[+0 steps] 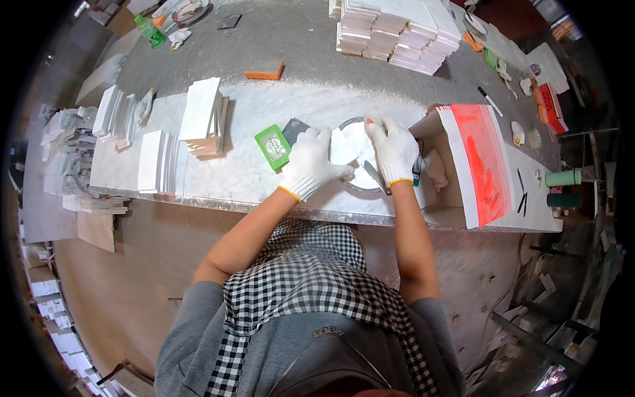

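White tile (342, 147) — frame centre, by a round dish (354, 189)
Left hand's (311, 157) fingers grasp it; right hand (395, 147) — cannot tell its grip.

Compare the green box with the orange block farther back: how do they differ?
The green box has a pale centre; the orange block has a dull, brownish-grey top. The green box lies close to the left hand; the orange block sits well away from it. Both look roughly rectangular.
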Action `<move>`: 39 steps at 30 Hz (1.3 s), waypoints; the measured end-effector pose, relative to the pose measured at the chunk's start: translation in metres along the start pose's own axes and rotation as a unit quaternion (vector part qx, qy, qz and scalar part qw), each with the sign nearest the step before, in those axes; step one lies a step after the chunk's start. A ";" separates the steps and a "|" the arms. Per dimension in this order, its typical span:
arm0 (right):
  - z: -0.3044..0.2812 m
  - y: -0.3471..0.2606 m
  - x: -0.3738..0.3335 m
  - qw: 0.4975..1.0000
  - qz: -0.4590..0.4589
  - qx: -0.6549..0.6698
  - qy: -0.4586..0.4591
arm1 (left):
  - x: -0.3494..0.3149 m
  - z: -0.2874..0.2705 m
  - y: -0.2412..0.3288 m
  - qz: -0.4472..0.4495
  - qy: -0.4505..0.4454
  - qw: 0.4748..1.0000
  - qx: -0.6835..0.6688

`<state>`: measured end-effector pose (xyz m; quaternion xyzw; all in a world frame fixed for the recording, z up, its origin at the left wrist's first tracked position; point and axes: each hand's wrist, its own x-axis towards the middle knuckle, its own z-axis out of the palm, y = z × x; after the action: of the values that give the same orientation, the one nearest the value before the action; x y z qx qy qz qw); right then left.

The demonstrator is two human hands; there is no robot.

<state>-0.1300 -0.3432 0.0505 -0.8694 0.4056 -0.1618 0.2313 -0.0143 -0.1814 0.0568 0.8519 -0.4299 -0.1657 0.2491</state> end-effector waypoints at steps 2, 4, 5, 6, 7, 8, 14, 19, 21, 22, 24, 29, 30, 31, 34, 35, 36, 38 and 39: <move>-0.008 -0.004 -0.001 0.999 0.016 -0.025 -0.030 | -0.001 0.002 0.001 -0.023 -0.001 1.000 -0.012; -0.009 0.000 -0.005 0.999 0.030 -0.004 -0.031 | -0.004 0.004 0.002 -0.024 0.010 1.000 -0.003; -0.009 0.001 -0.007 0.999 0.037 0.006 -0.032 | -0.005 0.005 0.001 -0.024 0.016 1.000 0.001; -0.015 -0.003 -0.010 0.998 0.044 0.005 -0.034 | -0.005 0.005 0.000 -0.020 0.009 1.000 -0.006; -0.014 -0.001 -0.011 0.998 0.044 -0.005 -0.037 | -0.004 0.005 -0.002 -0.015 0.001 1.000 -0.013; -0.013 0.002 -0.011 0.998 0.045 -0.016 -0.040 | -0.004 0.005 -0.005 -0.010 -0.006 1.000 -0.020; -0.018 0.005 -0.015 0.997 0.059 -0.055 -0.001 | -0.007 0.003 -0.013 0.042 -0.021 0.999 0.022; -0.041 0.002 -0.054 0.996 0.004 -0.084 -0.020 | -0.008 -0.004 -0.017 0.021 -0.063 0.998 0.001; -0.048 0.001 -0.073 0.990 -0.005 -0.130 -0.051 | -0.006 -0.007 -0.015 0.014 -0.078 0.997 -0.010; -0.048 0.004 -0.082 0.987 -0.011 -0.152 -0.057 | -0.005 -0.010 -0.014 0.011 -0.086 0.996 -0.014; -0.044 0.013 -0.094 0.977 -0.024 -0.200 -0.076 | -0.005 -0.012 -0.014 0.007 -0.092 0.996 -0.022; -0.033 0.024 -0.105 0.984 -0.018 -0.158 -0.080 | -0.007 -0.008 -0.016 0.007 -0.071 0.997 -0.022; -0.032 0.026 -0.104 0.990 -0.009 -0.119 -0.071 | -0.007 -0.007 -0.018 0.005 -0.070 0.997 -0.030; -0.031 0.027 -0.103 0.995 0.000 -0.080 -0.062 | -0.006 -0.006 -0.020 0.002 -0.069 0.997 -0.038; -0.029 0.032 -0.103 0.999 0.013 0.023 -0.037 | -0.007 -0.010 -0.021 0.009 -0.067 0.994 -0.083; -0.028 0.034 -0.103 0.998 0.015 0.055 -0.029 | -0.008 -0.011 -0.021 0.013 -0.067 0.993 -0.102; -0.027 0.037 -0.102 0.998 0.001 0.058 -0.025 | -0.008 -0.011 -0.023 0.019 -0.063 0.991 -0.117; -0.025 0.041 -0.101 0.997 -0.026 0.064 -0.017 | -0.009 -0.008 -0.028 0.033 -0.055 0.987 -0.148; -0.028 0.039 -0.100 0.995 -0.001 0.089 -0.035 | -0.009 -0.010 -0.026 0.032 -0.064 0.984 -0.165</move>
<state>-0.2291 -0.2948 0.0437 -0.8510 0.3803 -0.1670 0.3215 0.0023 -0.1576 0.0509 0.7725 -0.4386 -0.2805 0.3636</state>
